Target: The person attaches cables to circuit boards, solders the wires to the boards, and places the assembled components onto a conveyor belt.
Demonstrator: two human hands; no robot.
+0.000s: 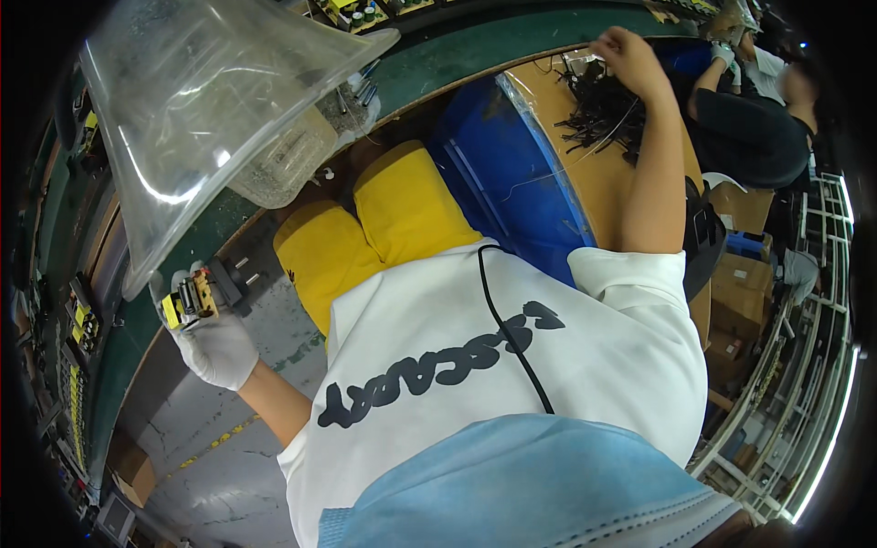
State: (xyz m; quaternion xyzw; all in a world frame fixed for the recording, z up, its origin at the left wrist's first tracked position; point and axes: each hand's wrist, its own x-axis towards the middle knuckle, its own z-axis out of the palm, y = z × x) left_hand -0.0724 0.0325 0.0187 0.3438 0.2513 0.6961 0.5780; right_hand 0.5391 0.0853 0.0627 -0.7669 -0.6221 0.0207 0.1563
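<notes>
My left hand, in a white glove, is closed around an opened power adapter. The adapter's small circuit board shows a yellow-wrapped part, and a black plug housing with two metal pins sticks out beside it. Just above this hand is the rim of a large clear plastic cover. My right hand is bare and raised at the far right, its fingers curled in. Beneath it, a heap of black cable pieces lies on a brown surface. Whatever those fingers may hold is hidden.
A blue bin stands beside my yellow-clad knees. The green bench carries a translucent tub and circuit boards. At the upper right sits another person, with cardboard boxes and a metal rack behind my right side.
</notes>
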